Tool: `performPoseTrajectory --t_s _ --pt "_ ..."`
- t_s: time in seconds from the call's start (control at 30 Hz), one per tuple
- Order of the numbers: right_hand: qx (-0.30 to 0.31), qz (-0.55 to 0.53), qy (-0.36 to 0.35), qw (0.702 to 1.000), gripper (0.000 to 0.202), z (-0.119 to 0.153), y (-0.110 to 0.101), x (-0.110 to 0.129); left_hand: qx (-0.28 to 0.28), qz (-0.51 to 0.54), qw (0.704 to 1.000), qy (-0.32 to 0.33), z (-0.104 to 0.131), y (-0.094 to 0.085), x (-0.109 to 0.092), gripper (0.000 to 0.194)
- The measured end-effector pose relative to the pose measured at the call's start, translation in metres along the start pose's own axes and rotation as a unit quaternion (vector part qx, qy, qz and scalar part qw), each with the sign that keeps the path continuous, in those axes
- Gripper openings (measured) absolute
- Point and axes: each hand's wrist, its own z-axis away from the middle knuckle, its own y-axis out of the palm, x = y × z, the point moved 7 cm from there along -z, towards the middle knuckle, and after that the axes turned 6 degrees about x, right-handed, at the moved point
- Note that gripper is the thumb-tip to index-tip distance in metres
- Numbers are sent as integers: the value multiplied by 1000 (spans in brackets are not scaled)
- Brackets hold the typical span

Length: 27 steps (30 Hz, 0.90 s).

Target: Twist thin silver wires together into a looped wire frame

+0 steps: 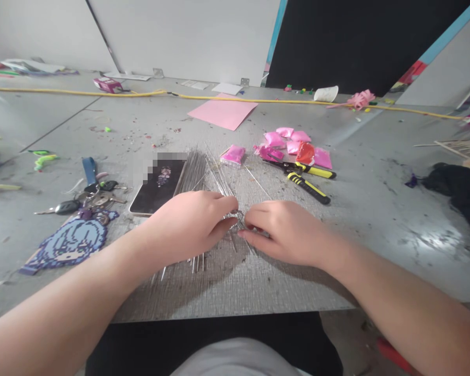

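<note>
- In the head view, the person's two bare hands meet over the near part of a grey counter (pixel 360 156), their fingertips close together.
- The left hand (pixel 198 222) has its grip clamped on a small wire piece (pixel 235 212), thumb below and fingers above.
- The right hand (pixel 284 230) curls in from the other side, thumb and fingers bent toward the same wire piece; whether its grip is clamped or slightly apart, one cannot tell.
- The wire piece sits between the two hands, just above loose thin wires that run beneath.
- A bundle of silvery wires (pixel 194 169) lies beyond the left hand, alongside a dark-screened phone (pixel 162 183).
- Pliers with black-and-yellow handles (pixel 311 189) rest beyond the right hand, beside a cluster of pink packets (pixel 275 140) and one red packet (pixel 305 153).
- A single pink packet (pixel 233 154) lies nearer the wires.
- Keys (pixel 102 198) and a blue pixel-patterned figure (pixel 72 240) lie left of the phone.
- Farther back, a yellow cord (pixel 215 98) crosses over pink paper (pixel 227 114).
</note>
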Motion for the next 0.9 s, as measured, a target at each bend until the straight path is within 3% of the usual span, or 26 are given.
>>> performPoseTrajectory --t_s 0.9 --pt "39 12 13 999 27 1 5 2 30 -7 1000 -4 1 6 0 16"
